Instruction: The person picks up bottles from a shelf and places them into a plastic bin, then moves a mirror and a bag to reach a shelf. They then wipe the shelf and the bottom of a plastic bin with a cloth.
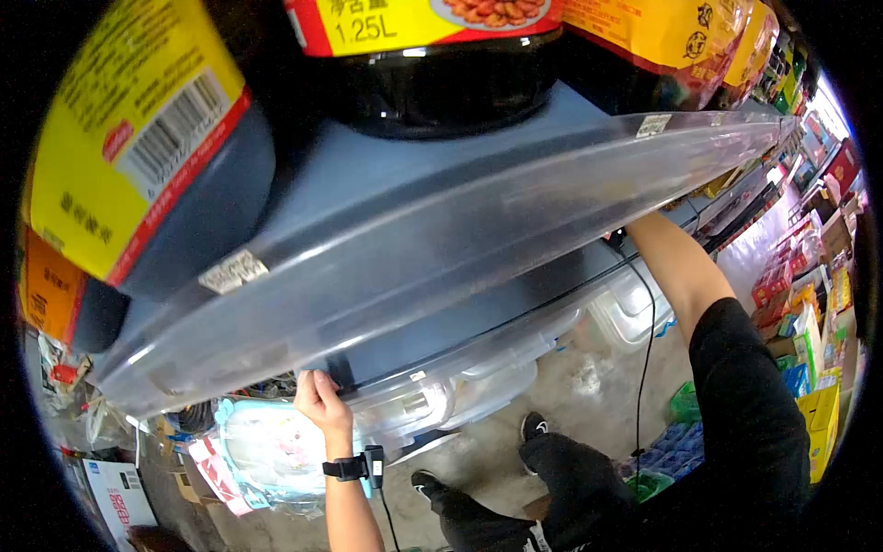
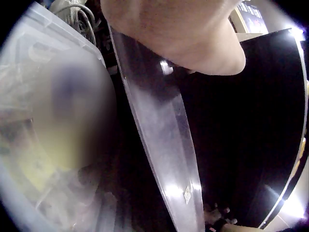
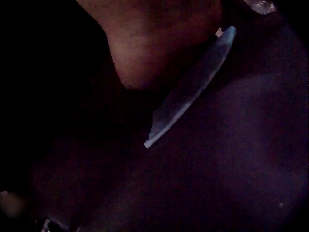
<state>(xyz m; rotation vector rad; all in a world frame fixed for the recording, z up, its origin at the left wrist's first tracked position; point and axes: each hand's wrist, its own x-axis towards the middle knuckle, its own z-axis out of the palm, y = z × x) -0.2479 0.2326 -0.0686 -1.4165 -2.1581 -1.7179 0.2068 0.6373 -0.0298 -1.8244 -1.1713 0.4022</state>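
Note:
A long clear plastic strip [image 1: 441, 230] runs along the front edge of the upper shelf [image 1: 322, 175] and carries small paper labels. My left hand [image 1: 322, 400] is below its left part, fingers curled at the strip's lower edge. In the left wrist view, the heel of the left hand [image 2: 188, 38] overlaps the strip [image 2: 164, 140]. My right forearm [image 1: 681, 262] reaches under the strip's right part, and the shelf hides that hand in the head view. The right hand [image 3: 159, 43] shows dark above a pale strip edge [image 3: 193, 96]; I cannot tell what its fingers hold.
Large dark sauce bottles [image 1: 423, 87] with yellow labels stand on the upper shelf. Clear plastic boxes [image 1: 630, 308] and a blue-rimmed container [image 1: 276, 442] are lower down. A black cable [image 1: 644, 368] hangs by the right arm. Packaged goods [image 1: 791, 276] line the right side.

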